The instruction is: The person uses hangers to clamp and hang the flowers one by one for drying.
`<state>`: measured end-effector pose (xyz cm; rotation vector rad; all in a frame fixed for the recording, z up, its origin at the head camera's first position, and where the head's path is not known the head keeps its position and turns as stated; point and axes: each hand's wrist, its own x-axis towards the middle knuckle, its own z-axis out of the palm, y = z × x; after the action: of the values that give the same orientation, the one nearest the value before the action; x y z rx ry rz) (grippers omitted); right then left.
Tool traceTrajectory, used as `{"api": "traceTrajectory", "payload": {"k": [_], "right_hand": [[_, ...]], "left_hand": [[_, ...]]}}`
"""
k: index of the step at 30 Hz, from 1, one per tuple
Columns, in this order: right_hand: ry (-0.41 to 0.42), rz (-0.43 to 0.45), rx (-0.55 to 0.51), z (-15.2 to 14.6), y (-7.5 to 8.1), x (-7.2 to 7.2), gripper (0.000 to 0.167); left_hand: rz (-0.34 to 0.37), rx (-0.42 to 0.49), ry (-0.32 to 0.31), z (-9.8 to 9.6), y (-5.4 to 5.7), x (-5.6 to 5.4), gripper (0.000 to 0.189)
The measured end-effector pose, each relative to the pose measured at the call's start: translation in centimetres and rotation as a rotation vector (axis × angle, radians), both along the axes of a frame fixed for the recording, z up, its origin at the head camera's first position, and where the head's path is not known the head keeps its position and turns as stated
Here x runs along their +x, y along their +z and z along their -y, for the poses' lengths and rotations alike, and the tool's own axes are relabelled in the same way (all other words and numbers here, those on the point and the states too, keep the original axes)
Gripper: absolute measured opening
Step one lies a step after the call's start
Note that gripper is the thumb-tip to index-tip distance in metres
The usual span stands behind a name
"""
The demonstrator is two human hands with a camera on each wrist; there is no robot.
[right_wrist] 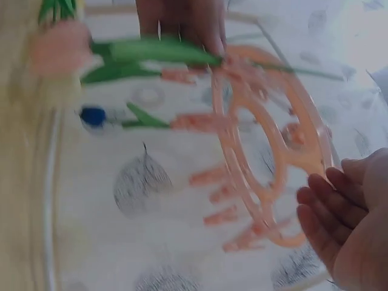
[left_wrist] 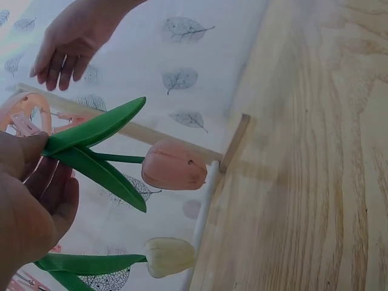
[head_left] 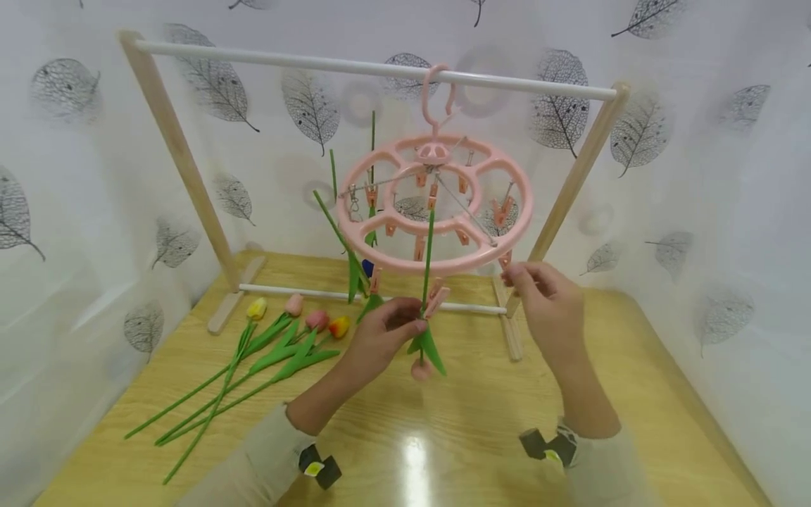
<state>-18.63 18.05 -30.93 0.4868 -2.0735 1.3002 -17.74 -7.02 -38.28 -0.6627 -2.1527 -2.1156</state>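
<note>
A pink hanging drying rack (head_left: 437,267), round with several small clips, hangs by its hook. My left hand (head_left: 380,338) pinches an upside-down pink tulip (head_left: 421,371) by the stem where the leaves begin, right beside a pink clip (head_left: 437,301). The tulip's green stem rises past the rim. Near the rack's right edge, my right hand (head_left: 551,310) is raised by another clip (head_left: 505,259); the right wrist view shows its relaxed fingers (right_wrist: 315,215) with nothing between them. A blue tulip (right_wrist: 93,116) and a whitish tulip (left_wrist: 170,257) hang head down from the rack.
A white rod (head_left: 355,67) on wooden legs (head_left: 177,155) carries the rack. Several loose tulips lie at the left of the wooden table (head_left: 380,436), among them a yellow tulip (head_left: 256,308) and a red-and-yellow tulip (head_left: 338,326). Leaf-patterned curtains (head_left: 63,282) surround the table.
</note>
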Motion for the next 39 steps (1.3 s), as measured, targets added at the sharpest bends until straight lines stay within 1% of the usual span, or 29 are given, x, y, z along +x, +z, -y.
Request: {"api": "traceTrajectory", "payload": {"k": [2, 3, 4, 5, 6, 8, 10, 11, 15, 18, 22, 28, 34, 36, 39], "right_hand": [[-0.053, -0.149, 0.042, -1.1, 0.9, -0.7, 0.008], [-0.078, -0.207, 0.072, -1.6, 1.3, -1.2, 0.007], [-0.1, -0.242, 0.11, -2.0, 1.7, -1.6, 0.009], [-0.101, -0.258, 0.142, -2.3, 2.1, -2.0, 0.012], [-0.094, -0.257, 0.175, -2.6, 2.4, -2.4, 0.016], [-0.077, -0.224, 0.235, -3.0, 2.9, -3.0, 0.023], [-0.052, -0.191, 0.281, -3.2, 3.1, -3.6, 0.028], [-0.033, -0.189, 0.302, -3.3, 3.2, -3.8, 0.03], [0.062, -0.222, 0.355, -3.1, 3.4, -4.5, 0.032], [0.125, -0.237, 0.376, -2.8, 3.6, -4.9, 0.028], [0.149, -0.234, 0.388, -2.6, 3.9, -5.3, 0.022], [0.167, -0.239, 0.404, -2.7, 4.0, -5.2, 0.022], [0.183, -0.283, 0.407, -2.8, 3.9, -5.3, 0.022], [0.19, -0.296, 0.407, -2.8, 3.9, -5.2, 0.023], [0.202, -0.323, 0.414, -2.9, 4.0, -5.1, 0.027]], "left_hand": [[0.01, 0.003, 0.0, 0.0, -0.1, -0.2, 0.031], [0.013, 0.0, 0.0, 0.0, -0.1, -0.3, 0.031], [0.022, -0.001, 0.0, 0.0, -0.2, -0.4, 0.03], [0.028, -0.006, 0.0, 0.0, -0.2, -0.6, 0.03], [0.033, -0.013, 0.001, 0.1, -0.3, -0.7, 0.031], [0.041, -0.037, 0.004, 0.1, -0.4, -0.8, 0.031], [0.043, -0.063, 0.008, 0.1, -0.4, -1.0, 0.032], [0.043, -0.076, 0.009, 0.1, -0.5, -1.0, 0.032], [0.028, -0.115, 0.007, 0.1, -0.6, -1.1, 0.032], [0.023, -0.13, 0.003, 0.1, -0.7, -1.3, 0.031], [0.033, -0.14, -0.008, -0.1, -0.6, -1.6, 0.031], [0.034, -0.15, -0.007, -0.1, -0.8, -1.6, 0.032], [0.053, -0.104, -0.007, 0.0, -1.0, -1.6, 0.028], [0.047, -0.085, -0.01, 0.1, -1.1, -1.5, 0.028], [0.028, -0.083, -0.001, 0.4, -1.2, -1.5, 0.027]]}}
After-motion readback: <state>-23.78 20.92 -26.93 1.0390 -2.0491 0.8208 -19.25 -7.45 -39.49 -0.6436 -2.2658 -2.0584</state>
